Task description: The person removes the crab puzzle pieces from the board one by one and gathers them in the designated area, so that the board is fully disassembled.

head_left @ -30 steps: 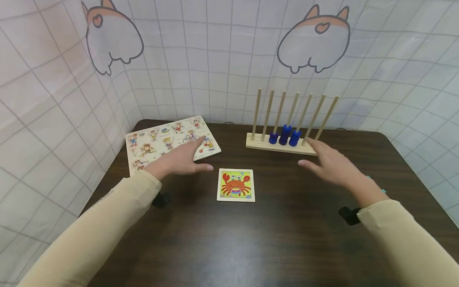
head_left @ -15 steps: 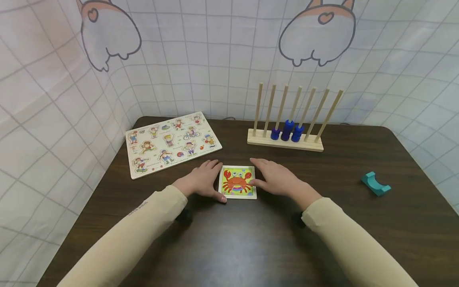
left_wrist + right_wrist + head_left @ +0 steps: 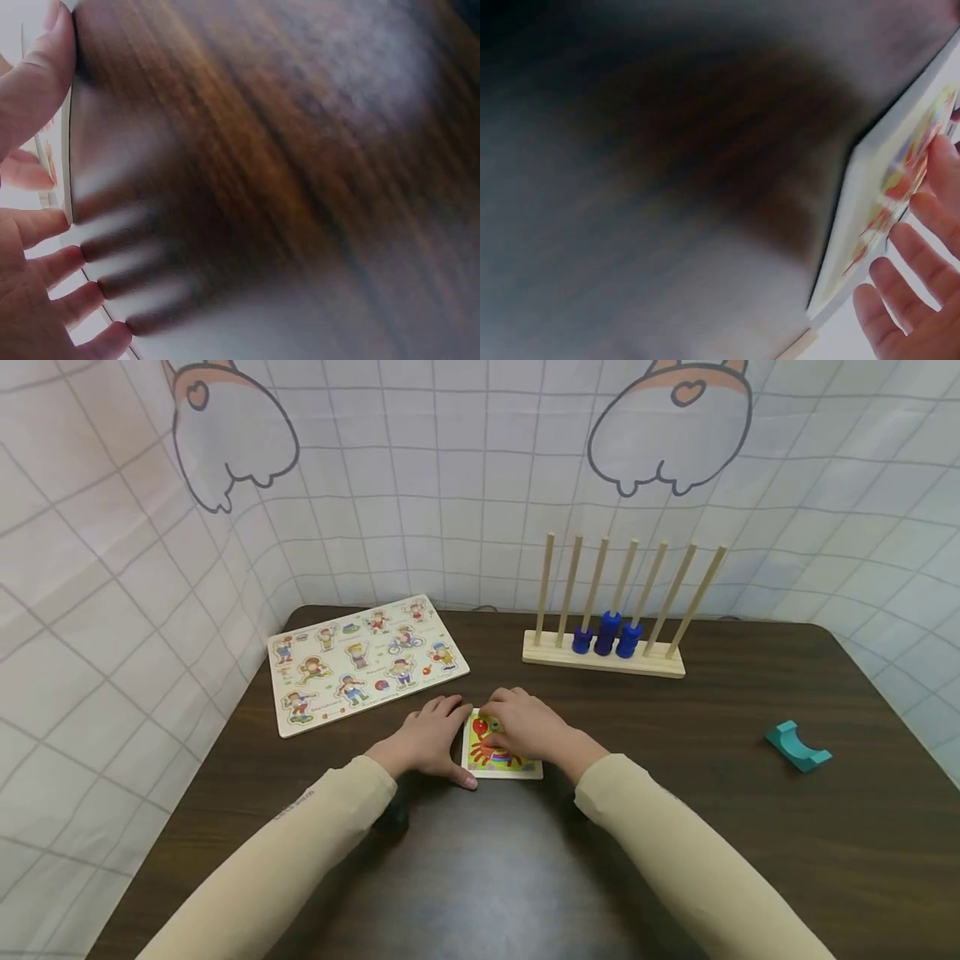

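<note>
A small square crab puzzle (image 3: 504, 770) with a pale wooden frame lies flat on the dark table, its red crab on a yellow-green ground. My left hand (image 3: 426, 739) spans its left side, thumb by the near left corner and forefinger by the far left corner. In the left wrist view, the other left fingertips (image 3: 91, 292) rest on the tabletop beside the frame. Over the upper right part of the puzzle is my right hand (image 3: 528, 727), covering some of the crab. The right fingers (image 3: 911, 262) look slightly bent, and their tips reach the picture surface.
A larger wooden board (image 3: 367, 662) with sports figures lies at the back left. Behind the puzzle to the right stands a wooden peg rack (image 3: 603, 658) with blue beads (image 3: 609, 635) on its middle pegs. A teal arch block (image 3: 798, 747) lies far right. Curtains surround the table.
Both hands have come in from apart and down to the crab puzzle. The left now rests at its left edge; the right has moved further left across the picture.
</note>
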Action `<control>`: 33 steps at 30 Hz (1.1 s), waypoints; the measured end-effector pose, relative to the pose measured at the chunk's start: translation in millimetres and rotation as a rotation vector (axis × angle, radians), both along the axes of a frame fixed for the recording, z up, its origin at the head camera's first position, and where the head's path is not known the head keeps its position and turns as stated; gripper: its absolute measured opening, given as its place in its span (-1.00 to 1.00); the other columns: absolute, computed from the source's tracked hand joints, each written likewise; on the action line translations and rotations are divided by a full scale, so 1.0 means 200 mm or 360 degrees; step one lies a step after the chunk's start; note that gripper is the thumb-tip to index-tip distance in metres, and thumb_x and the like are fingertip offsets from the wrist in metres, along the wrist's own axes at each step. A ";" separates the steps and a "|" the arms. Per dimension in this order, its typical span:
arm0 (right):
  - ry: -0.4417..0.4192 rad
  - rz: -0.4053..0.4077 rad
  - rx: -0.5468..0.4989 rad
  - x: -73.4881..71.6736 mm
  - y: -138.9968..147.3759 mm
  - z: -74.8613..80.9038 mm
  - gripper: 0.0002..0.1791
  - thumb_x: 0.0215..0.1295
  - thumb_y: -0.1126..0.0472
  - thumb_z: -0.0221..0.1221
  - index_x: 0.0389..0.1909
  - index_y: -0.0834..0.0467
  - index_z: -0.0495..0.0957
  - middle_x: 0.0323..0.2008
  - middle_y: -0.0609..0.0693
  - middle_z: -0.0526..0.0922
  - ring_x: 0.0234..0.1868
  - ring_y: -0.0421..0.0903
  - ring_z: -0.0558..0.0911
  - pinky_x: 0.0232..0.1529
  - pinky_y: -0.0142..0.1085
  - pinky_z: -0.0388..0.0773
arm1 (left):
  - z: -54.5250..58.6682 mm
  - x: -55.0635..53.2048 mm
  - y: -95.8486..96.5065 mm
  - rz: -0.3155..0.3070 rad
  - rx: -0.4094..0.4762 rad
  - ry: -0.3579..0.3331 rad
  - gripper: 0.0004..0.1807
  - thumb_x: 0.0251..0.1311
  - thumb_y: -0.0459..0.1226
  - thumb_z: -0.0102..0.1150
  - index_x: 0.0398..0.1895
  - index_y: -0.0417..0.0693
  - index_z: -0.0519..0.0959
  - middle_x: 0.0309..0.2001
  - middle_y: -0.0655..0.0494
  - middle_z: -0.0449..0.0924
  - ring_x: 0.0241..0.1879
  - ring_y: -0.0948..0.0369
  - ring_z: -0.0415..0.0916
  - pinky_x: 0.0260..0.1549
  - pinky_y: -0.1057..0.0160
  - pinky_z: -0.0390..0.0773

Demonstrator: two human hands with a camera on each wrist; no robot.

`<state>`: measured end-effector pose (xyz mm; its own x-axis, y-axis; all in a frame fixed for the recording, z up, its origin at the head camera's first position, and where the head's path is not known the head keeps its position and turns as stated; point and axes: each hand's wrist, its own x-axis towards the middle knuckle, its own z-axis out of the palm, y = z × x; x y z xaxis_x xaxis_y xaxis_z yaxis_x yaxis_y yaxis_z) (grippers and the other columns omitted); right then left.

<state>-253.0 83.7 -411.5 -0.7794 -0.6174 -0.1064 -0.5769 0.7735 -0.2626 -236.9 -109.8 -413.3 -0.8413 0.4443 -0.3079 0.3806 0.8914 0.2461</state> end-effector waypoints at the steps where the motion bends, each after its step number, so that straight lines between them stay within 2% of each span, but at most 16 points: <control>1: 0.0002 -0.0005 -0.0006 -0.01 -0.01 0.00 -0.51 0.40 0.00 0.30 0.24 0.15 0.61 0.20 0.13 0.58 0.27 0.16 0.51 0.35 0.04 0.44 | 0.00 0.00 0.00 0.0004 0.0001 -0.0001 0.28 -0.10 0.30 0.50 0.60 -0.11 0.13 0.62 -0.20 -0.01 0.61 -0.20 -0.09 0.44 -0.30 0.17; 7: -0.0039 -0.0082 -0.0076 -0.03 -0.05 0.01 -0.60 0.34 0.09 0.36 0.13 0.17 0.68 0.11 0.14 0.61 0.17 0.14 0.53 0.29 0.00 0.49 | 0.00 0.01 0.01 0.0015 0.0041 -0.0002 0.25 -0.09 0.25 0.52 0.59 -0.10 0.14 0.62 -0.20 0.00 0.60 -0.21 -0.08 0.45 -0.31 0.15; 14: -0.0179 -0.0160 -0.0143 -0.04 -0.10 -0.01 -0.77 0.40 0.19 0.30 -0.02 0.22 0.66 0.03 0.15 0.54 -0.03 0.03 0.55 0.15 -0.09 0.57 | -0.01 0.01 0.00 0.0022 0.0056 0.0002 0.26 -0.10 0.25 0.53 0.59 -0.13 0.14 0.62 -0.22 0.02 0.60 -0.22 -0.06 0.44 -0.31 0.17; 22: -0.0156 -0.0255 -0.0150 -0.02 -0.12 -0.02 -0.62 0.40 0.17 0.30 0.14 0.26 0.59 0.13 0.19 0.50 0.00 0.02 0.58 0.21 -0.06 0.57 | -0.01 0.02 0.00 0.0025 0.0044 -0.0004 0.28 -0.10 0.25 0.53 0.60 -0.13 0.11 0.62 -0.22 0.00 0.61 -0.22 -0.09 0.45 -0.31 0.16; 33: -0.0174 -0.0228 -0.0189 -0.03 -0.11 -0.01 -0.61 0.36 0.17 0.33 0.12 0.27 0.62 0.09 0.18 0.54 0.00 0.02 0.57 0.25 -0.07 0.54 | 0.00 0.02 0.00 0.0030 0.0036 -0.0024 0.29 -0.09 0.26 0.52 0.62 -0.11 0.09 0.64 -0.18 -0.03 0.63 -0.20 -0.14 0.48 -0.30 0.10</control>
<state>-258.8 60.9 -413.5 -0.8479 -0.5144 -0.1283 -0.4263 0.8054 -0.4119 -233.2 -110.0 -414.0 -0.8450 0.4352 -0.3109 0.3597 0.8926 0.2718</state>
